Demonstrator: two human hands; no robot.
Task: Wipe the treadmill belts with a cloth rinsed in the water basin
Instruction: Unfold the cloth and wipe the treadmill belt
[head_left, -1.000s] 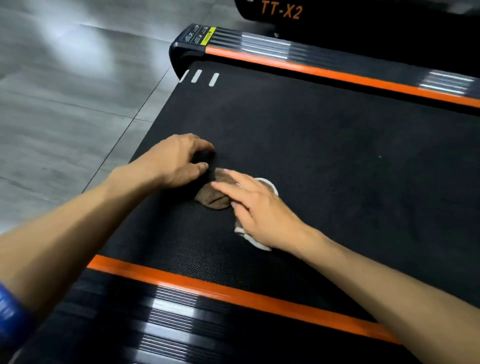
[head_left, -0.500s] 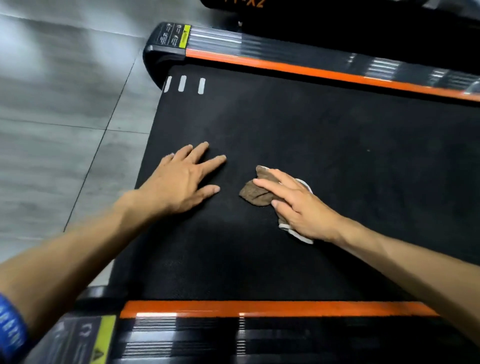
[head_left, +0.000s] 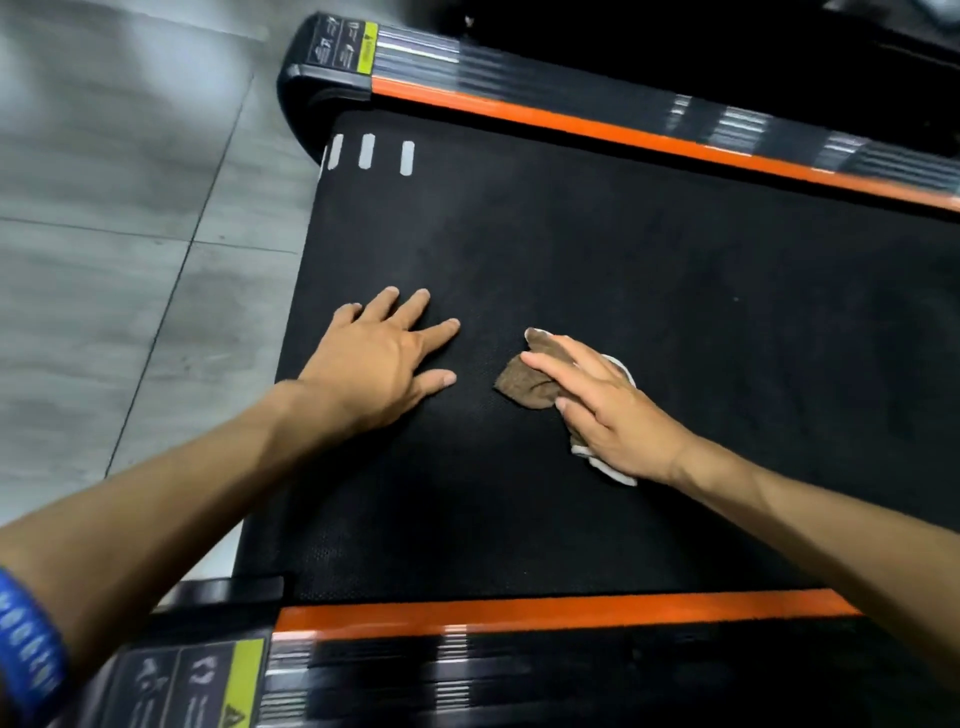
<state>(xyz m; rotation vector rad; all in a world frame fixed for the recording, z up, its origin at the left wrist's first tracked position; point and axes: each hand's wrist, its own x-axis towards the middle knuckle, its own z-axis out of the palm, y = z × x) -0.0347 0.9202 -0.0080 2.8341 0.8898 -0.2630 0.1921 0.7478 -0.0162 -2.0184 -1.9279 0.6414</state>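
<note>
A black treadmill belt (head_left: 649, 291) fills the middle of the head view, with three white marks at its far left corner. A brown cloth with a white edge (head_left: 524, 382) lies crumpled on the belt. My right hand (head_left: 608, 408) presses flat on the cloth with straight fingers, covering most of it. My left hand (head_left: 382, 364) rests flat on the bare belt a short way left of the cloth, fingers spread. The water basin is out of view.
Orange-striped side rails run along the far side (head_left: 623, 135) and the near side (head_left: 545, 616) of the belt. A grey tiled floor (head_left: 114, 234) lies to the left. A warning label (head_left: 202, 686) sits on the near rail's end cap.
My left hand went from curled beside the cloth to flat and spread on the belt, apart from the cloth. The view has shifted, and my right hand stays on the cloth.
</note>
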